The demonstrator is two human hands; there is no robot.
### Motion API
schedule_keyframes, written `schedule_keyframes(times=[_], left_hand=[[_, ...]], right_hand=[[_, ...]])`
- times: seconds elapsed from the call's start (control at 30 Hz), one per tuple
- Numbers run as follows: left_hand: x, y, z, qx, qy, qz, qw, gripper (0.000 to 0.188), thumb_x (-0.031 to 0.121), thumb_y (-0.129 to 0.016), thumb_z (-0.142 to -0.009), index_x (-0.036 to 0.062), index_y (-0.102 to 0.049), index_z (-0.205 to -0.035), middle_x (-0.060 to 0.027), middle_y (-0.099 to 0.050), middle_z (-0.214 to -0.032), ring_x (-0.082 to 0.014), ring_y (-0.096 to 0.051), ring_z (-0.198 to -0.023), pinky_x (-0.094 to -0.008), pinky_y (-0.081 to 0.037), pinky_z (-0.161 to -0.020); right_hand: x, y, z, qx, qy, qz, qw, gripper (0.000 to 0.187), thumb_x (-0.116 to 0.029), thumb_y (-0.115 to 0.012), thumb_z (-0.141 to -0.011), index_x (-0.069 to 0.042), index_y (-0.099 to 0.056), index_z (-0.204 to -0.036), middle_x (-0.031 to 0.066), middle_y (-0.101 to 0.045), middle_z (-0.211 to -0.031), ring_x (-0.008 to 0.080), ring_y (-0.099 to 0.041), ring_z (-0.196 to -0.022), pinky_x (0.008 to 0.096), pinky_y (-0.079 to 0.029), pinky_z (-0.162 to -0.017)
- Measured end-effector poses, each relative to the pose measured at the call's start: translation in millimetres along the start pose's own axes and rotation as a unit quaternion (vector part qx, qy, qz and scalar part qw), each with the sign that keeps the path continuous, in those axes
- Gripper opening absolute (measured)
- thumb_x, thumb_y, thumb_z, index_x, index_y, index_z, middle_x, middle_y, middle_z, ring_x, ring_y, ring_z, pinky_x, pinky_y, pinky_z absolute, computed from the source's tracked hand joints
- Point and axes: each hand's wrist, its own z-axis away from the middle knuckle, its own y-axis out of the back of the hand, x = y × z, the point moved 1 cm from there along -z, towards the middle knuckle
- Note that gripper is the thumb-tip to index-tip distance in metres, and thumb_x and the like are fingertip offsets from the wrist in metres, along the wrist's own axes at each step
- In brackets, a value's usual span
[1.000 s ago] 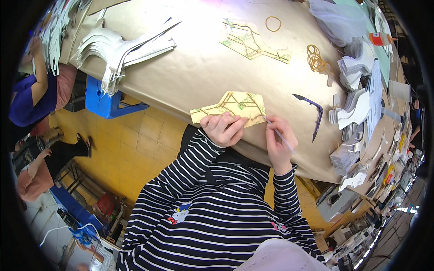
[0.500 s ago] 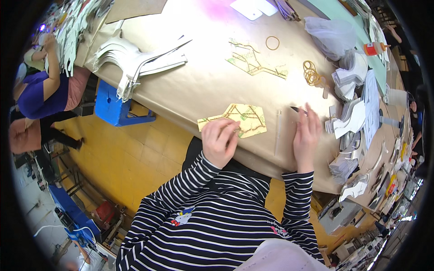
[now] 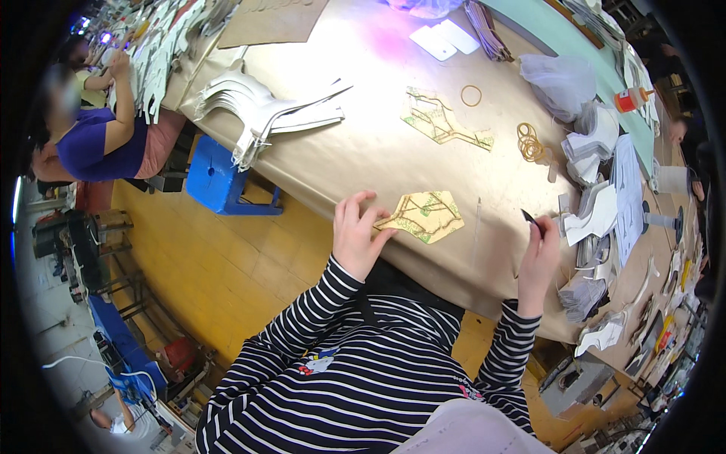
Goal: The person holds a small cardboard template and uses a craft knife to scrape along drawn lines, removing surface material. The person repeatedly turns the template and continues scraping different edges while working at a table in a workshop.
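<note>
My left hand [image 3: 355, 238] pinches the narrow left end of a yellow pattern piece [image 3: 427, 218] with brown lines and green print. The piece lies near the front edge of the table. Off to the right, my right hand [image 3: 538, 261] is closed round a slim, dark, pointed tool [image 3: 528, 217], held a little above the table; its exact kind cannot be made out. Between the hands lies a thin pale stick [image 3: 478, 221]. Farther back, a second yellow pattern piece [image 3: 437, 121] with similar brown lines rests on the tabletop.
Rubber bands [image 3: 530, 144] lie right of centre. Stacked white cut pieces [image 3: 249, 113] sit at the left, more piles [image 3: 594, 208] at the right beside a glue bottle [image 3: 632, 99]. A blue stool [image 3: 214, 175] and a seated person [image 3: 106, 144] are at the left.
My left hand has shifted to the pattern piece's left end, uncovering more of it. My right hand has moved right, its fingers now closed round the dark tool. The whole view has shifted slightly.
</note>
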Motion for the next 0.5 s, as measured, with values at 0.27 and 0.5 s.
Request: schedule_keyframes(times=[0.27, 0.5], left_hand=[[-5.3, 5.9, -5.6, -0.017, 0.018, 0.043, 0.999, 0.030, 0.011, -0.078, -0.069, 0.0052, -0.062, -0.094, -0.0077, -0.060, -0.084, -0.0272, -0.054, -0.089, -0.0374, -0.045, -0.081], [-13.9, 1.4, -3.4, -0.024, -0.017, 0.038, 0.999, 0.026, 0.012, -0.073, -0.074, 0.0047, -0.063, -0.097, -0.0075, -0.057, -0.077, -0.0278, -0.053, -0.083, -0.0372, -0.044, -0.077]], right_hand=[[-30.6, -6.8, 49.2, -0.178, -0.059, -0.150, 0.971, 0.022, -0.009, -0.053, -0.096, 0.002, -0.063, -0.113, 0.0004, -0.055, -0.076, 0.0058, -0.047, -0.067, 0.0216, -0.039, -0.060], [-16.9, -21.5, 53.3, -0.202, -0.125, -0.151, 0.959, 0.025, -0.011, -0.053, -0.095, 0.002, -0.063, -0.114, 0.0020, -0.055, -0.071, 0.0093, -0.046, -0.061, 0.0260, -0.039, -0.057]])
